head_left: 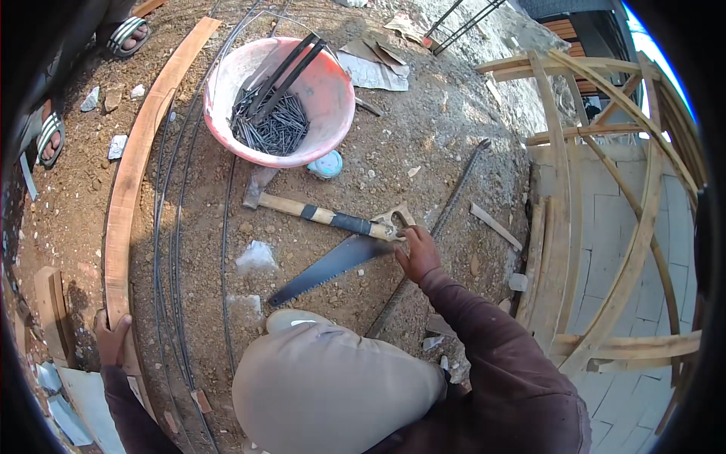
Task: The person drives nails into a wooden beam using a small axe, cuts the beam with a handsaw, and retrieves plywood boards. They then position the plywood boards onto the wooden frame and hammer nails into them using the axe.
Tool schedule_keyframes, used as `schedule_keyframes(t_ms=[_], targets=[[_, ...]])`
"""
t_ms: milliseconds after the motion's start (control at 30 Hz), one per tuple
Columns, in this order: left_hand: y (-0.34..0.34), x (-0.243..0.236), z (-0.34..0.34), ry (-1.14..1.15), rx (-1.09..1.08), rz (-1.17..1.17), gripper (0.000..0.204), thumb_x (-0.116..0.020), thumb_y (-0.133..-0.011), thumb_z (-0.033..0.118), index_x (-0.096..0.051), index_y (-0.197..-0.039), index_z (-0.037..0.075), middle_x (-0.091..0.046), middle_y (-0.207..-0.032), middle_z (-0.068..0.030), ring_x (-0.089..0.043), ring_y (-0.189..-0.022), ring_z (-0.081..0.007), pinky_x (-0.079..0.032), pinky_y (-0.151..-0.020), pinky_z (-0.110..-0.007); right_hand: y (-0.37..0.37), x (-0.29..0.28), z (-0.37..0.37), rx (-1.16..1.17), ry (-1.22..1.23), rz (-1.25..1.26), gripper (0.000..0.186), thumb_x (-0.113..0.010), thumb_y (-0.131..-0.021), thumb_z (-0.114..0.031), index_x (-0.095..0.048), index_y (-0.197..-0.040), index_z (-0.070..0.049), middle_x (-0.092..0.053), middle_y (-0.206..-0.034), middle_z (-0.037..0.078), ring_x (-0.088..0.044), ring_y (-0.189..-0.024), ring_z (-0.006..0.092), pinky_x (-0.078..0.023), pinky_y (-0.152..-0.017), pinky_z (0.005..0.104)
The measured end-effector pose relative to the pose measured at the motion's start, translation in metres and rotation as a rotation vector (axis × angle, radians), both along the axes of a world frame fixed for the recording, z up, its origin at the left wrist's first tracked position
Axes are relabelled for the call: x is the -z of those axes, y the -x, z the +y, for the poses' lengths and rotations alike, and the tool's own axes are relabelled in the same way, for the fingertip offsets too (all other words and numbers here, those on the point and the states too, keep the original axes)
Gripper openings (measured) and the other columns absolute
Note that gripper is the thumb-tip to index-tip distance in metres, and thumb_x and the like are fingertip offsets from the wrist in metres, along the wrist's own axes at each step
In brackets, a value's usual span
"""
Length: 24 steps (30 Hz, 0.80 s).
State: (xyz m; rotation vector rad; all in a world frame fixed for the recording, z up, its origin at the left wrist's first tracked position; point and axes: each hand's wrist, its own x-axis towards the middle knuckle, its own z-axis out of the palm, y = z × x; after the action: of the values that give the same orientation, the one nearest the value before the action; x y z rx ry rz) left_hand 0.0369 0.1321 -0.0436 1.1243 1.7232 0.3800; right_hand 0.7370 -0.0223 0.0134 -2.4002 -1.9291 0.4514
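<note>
While our right grip (418, 256) is closed around the wooden handle of a saw (333, 265), our left grip (113, 338) clasps the near part of a long plank (140, 163) at the left, thumb across its face. We see the saw in the middle of the ground (408, 144), just beyond our bent knee (333, 386), its toothed blade slanting down and left from the handle and somewhat blurred. Directly above the blade lies a hammer (291, 208), dark bands wrapped round its wooden shaft; the shaft's end reaches the saw's handle, though we cannot tell if the two touch. Farther off stands a pinkish bucket (333, 102) holding a heap of nails (283, 125) and a tool with two dark bars (293, 79) rising past the rim, and just beside the bucket's near side sits a small, round, pale-blue container (326, 165). Thin dark rods (156, 250) run between the plank and the hammer, and a dark, rough bar (452, 198) slants across to the right of the saw. At the far right we have a wooden frame (558, 174), while at the upper left another person's striped sandals (49, 132) show.
</note>
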Motion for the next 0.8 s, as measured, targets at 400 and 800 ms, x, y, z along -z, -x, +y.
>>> schedule_keyframes(t_ms=[400,800], targets=[[-0.071,-0.044,-0.029,-0.209,0.117,0.939,0.092,-0.078,-0.072,0.053,-0.042,-0.139,0.000,-0.055,-0.126,-0.0191,-0.053,-0.118,-0.0399,-0.042,-0.102,-0.047,-0.052,0.041,0.049,0.186,0.260,0.109,0.034,-0.068,-0.086,-0.025,-0.057,-0.103,0.003,-0.063,-0.099,0.022,-0.063,-0.094,0.0387,-0.049,-0.083,0.0458],[-0.005,-0.048,0.003,0.063,0.096,0.384,0.114,-0.077,-0.053,0.076,-0.055,-0.123,-0.011,-0.054,-0.126,-0.0269,-0.054,-0.119,-0.0390,-0.045,-0.100,-0.040,-0.103,-0.125,0.022,0.428,0.523,0.364,0.081,-0.063,-0.087,-0.056,-0.039,-0.148,-0.007,-0.053,-0.138,0.019,-0.052,-0.121,0.0280,-0.042,-0.102,0.0424]])
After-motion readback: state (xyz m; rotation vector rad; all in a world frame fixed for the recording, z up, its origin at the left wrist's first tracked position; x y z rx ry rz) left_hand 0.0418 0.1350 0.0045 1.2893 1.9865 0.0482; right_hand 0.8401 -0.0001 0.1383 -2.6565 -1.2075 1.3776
